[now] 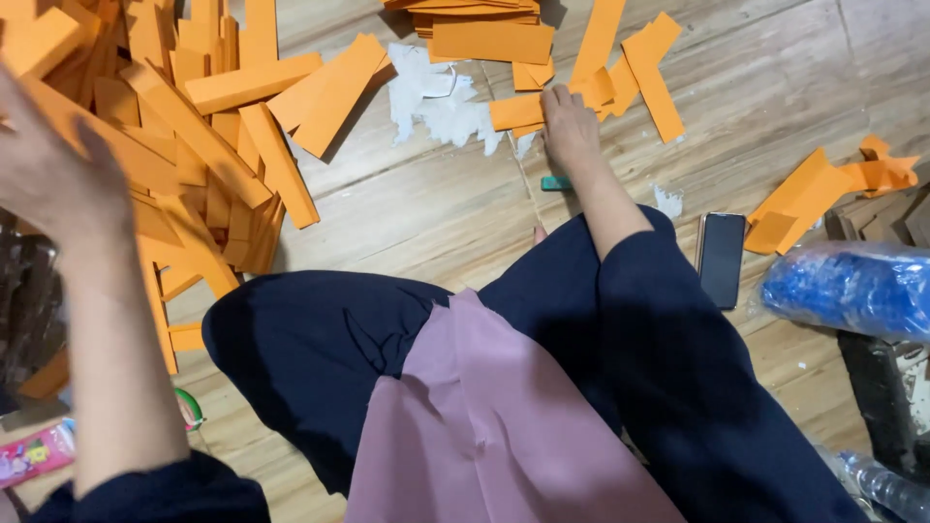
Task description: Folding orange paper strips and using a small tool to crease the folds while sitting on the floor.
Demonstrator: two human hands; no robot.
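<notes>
Fingers [560, 100] of the right hand [570, 126] are pressed flat onto an orange paper strip [518, 111] on the wooden floor [426, 208], pinning it, while the left hand [48, 174] is raised, loosely spread and empty, beside the strip pile [184, 136].

Hidden, cropped and blurred parts of the floor scene

The left hand [48, 169] was motion-blurred and cut by the picture's left edge, so whether it held any strip could not be told. The big heap of orange paper strips [184, 145] ran off the top and left edges. A stack of orange strips [480, 21] at the top edge was cropped too. The right hand [570, 126] covered part of one orange strip [518, 108], its fingertips hidden from view. A small green object [556, 183] beside the wrist was too small to identify. The blue plastic bag [852, 289] and a clear bottle [886, 489] were cut by the right edge.
</notes>
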